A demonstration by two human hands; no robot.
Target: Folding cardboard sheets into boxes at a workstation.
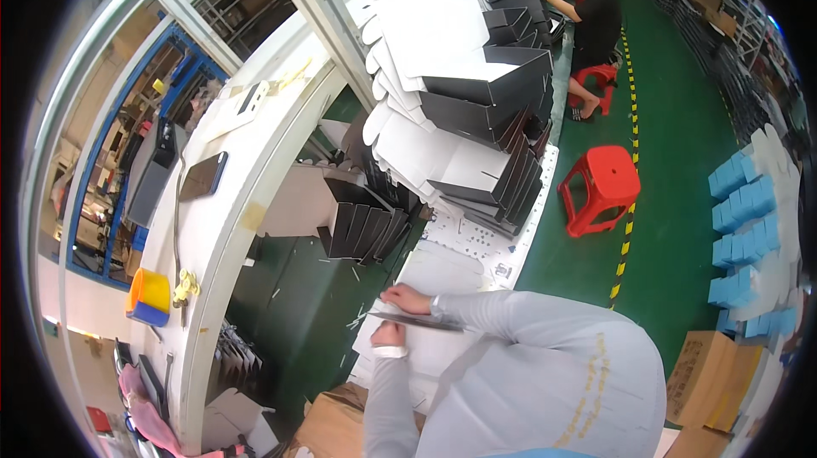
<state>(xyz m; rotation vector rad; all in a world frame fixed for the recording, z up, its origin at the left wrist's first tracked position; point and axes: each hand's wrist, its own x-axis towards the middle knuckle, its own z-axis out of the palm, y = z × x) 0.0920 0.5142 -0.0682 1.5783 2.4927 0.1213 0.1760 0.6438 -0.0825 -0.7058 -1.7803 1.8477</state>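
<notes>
A thin dark flat panel [425, 322], seen nearly edge-on, is between my hands over the white bench. My right hand [407, 298] is closed on its far side, close to the left end. On the near side, my left hand [388, 335] is closed against the same end; its fingers are partly hidden. Beneath lies a pale flat sheet [447, 269] on the white work surface. Beyond my hands rises a large stack of black-and-white folded cardboard trays [485, 105].
Left stands a white shelf holding a phone [203, 177] and a yellow-and-blue tape dispenser [149, 296]. More black folded card [366, 228] sits below. A red stool [602, 190] is on the right, with blue boxes [740, 228] beyond. Another person [596, 20] works at the far end.
</notes>
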